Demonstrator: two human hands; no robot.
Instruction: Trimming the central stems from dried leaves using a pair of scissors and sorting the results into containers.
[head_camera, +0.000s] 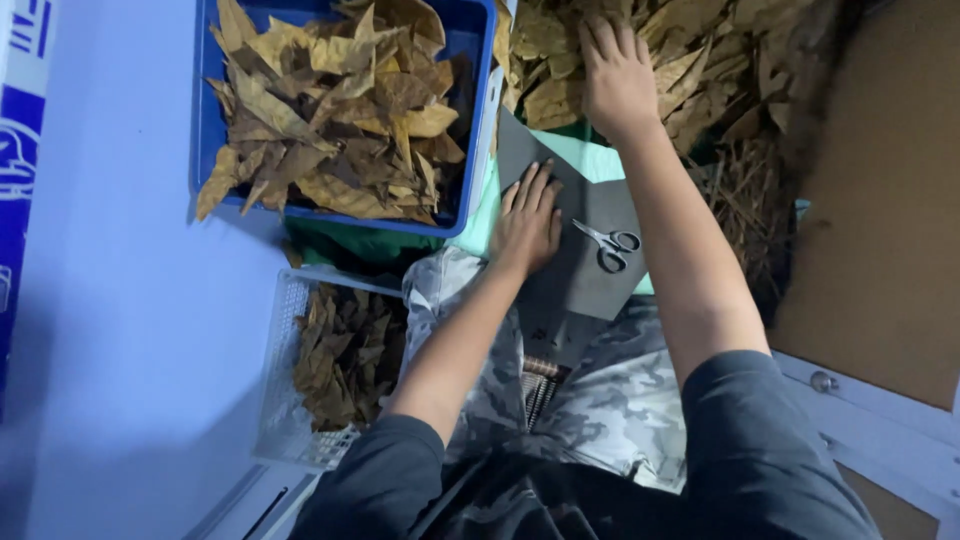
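ok so right hand (617, 70) is flat and open on the loose leaf pile (690, 70) up top, gripping nothing yet. Left hand (528, 222) lies open, pressing the dark board (575, 250) on my lap, scissors (610, 245) lying unused beside it. Blue bin (470, 30) looks full, white basket (280, 400) partly, so I'd guess about midway, plenty left

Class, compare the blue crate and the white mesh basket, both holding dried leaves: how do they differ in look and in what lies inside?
The blue crate has solid walls; the white mesh basket has perforated walls. The crate's leaves are large, whole and light tan; the basket's leaves look smaller, darker and more crumpled. The crate lies farther from the person, the basket nearer. Both hold dried brown leaves.
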